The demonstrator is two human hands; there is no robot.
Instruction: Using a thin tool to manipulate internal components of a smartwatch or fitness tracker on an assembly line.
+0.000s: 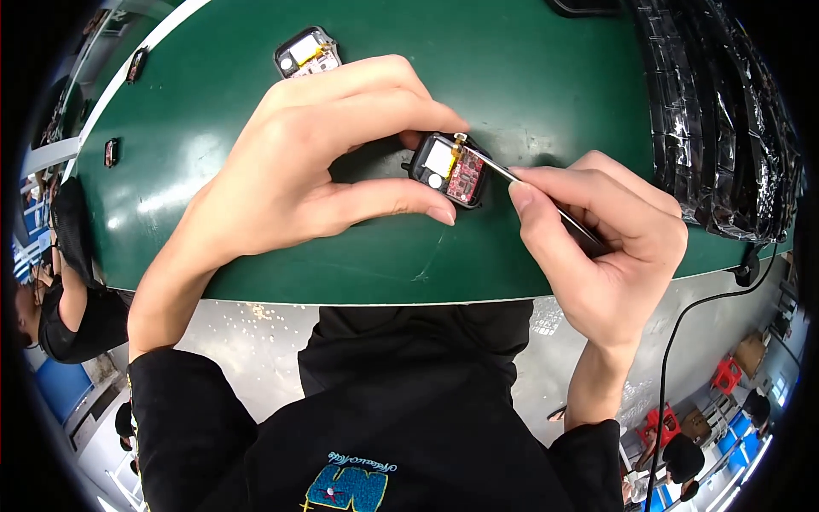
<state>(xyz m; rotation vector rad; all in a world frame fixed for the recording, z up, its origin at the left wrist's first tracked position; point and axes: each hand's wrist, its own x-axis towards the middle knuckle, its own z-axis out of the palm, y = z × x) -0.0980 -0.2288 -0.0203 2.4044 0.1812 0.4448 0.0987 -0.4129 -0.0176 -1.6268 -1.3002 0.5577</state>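
The left hand [299,162] is curled around a small open watch case [450,169] and pins it to the green worktop [529,68]. The thumb sits along the near edge of the case and the fingers bend over the far edge, so this grip is closed on the case. The case lies face up, a little past the middle of the worktop. Inside it you can see a white square part, a red circuit board and a small gold piece at the top edge.

The right hand [601,230] pinches a thin metal tool, most likely tweezers [546,205]. Thumb and first finger press together on the shaft, so this grip is closed on the tool. The tool is long and slim. It slants up and to the left, from the right hand to the case. Its tip touches the right side of the case, just by the red board and near the gold piece.

So the case lies to the left of the right hand and a bit farther away, right along the line of the tool. The left hand is the nearer one, for it already touches the case. The right hand only meets it through the tool's tip.

A second open watch case [307,53] lies farther back on the worktop, well apart. A stack of black trays [725,128] in shiny wrap sits at the right.
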